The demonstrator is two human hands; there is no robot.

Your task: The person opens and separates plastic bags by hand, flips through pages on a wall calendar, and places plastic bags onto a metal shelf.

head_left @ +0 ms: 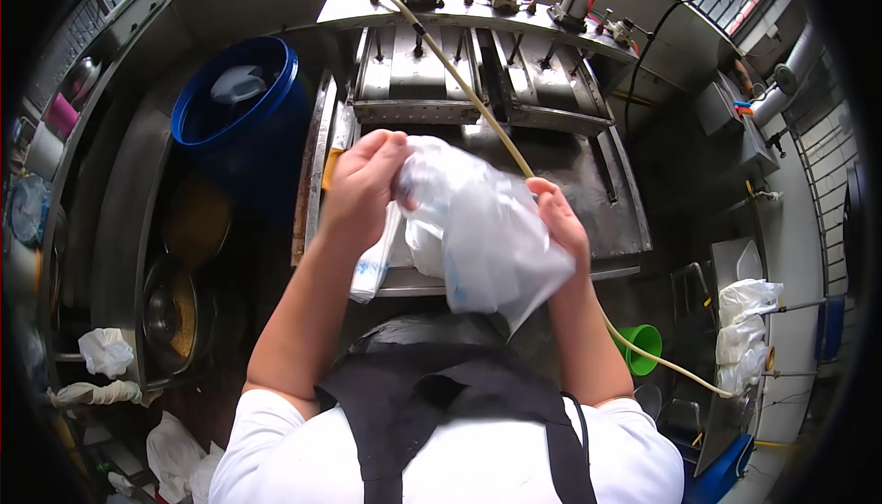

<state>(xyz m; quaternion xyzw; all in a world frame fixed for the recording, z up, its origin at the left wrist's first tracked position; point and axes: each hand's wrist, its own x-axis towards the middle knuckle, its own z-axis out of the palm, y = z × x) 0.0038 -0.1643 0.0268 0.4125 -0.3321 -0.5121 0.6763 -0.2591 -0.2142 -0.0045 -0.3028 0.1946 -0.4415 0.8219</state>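
Note:
A white translucent plastic bag (496, 237) with faint blue print hangs between my hands, blurred by motion. My left hand (367, 182) is closed on its gathered upper left end. The curled fingers of my right hand (562, 224) close at the bag's right edge, though the exact grip is partly hidden. Below my left hand lies a flat stack of white plastic bags (372, 265) with blue print, at the front left of the metal worktop (597, 219). Another white bundle (424, 249) shows behind the held bag.
Behind the worktop stands a press with metal plates (418, 77) and cylinders. A pale hose (478, 104) runs across it. A blue barrel (184, 118) holding a white container stands left. At right are a green bucket (638, 350) and filled white bags (742, 334).

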